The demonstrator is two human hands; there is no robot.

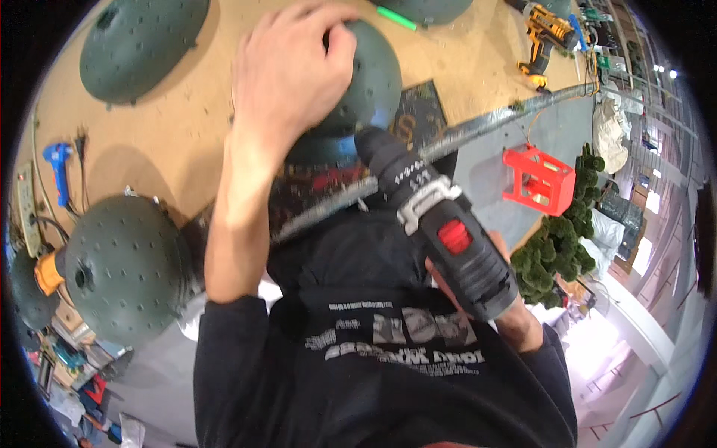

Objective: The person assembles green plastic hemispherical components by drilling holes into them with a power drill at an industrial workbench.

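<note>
My left hand (287, 75) lies over a dark green hollow-looking dome (377, 75), its fingers bent round the far side and its thumb beside a hole in the top. Small bumps or holes dot the dome's surface. My right hand (515, 325), mostly hidden behind the tool, grips a black and grey cordless drill (448, 231) with a red patch. The drill's chuck (371, 142) points at the near right side of the dome. Whether a bit touches the dome cannot be made out.
More green domes stand on the wooden table (179, 142), one at far left (142, 52) and one at near left (123, 269). A yellow drill (545, 37), blue glue gun (58, 168), power strip (28, 209) and green stick (396, 18) lie around. A red frame (541, 181) is right of the table.
</note>
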